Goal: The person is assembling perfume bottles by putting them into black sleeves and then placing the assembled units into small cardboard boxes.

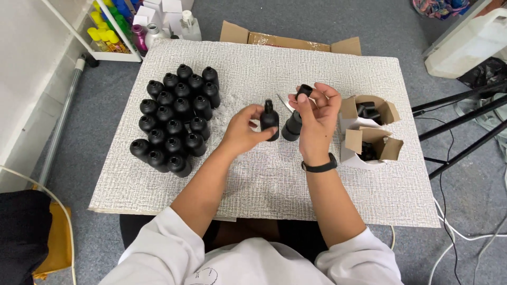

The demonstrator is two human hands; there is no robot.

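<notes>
Gripping one black bottle (270, 120) upright above the textured mat (274, 179), the left hand (244, 129) faces the right hand (316, 113) pinching a black cap (304, 90), another bottle (291, 126) behind it, between roughly twenty-two clustered bottles (174, 119) and two open boxes (369, 132).

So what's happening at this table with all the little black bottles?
A person sits at a white textured table. Their left hand holds a small black bottle upright, while the right hand pinches a black cap just above a second bottle. A cluster of open bottles stands to the left, and two small open boxes sit to the right.
</notes>
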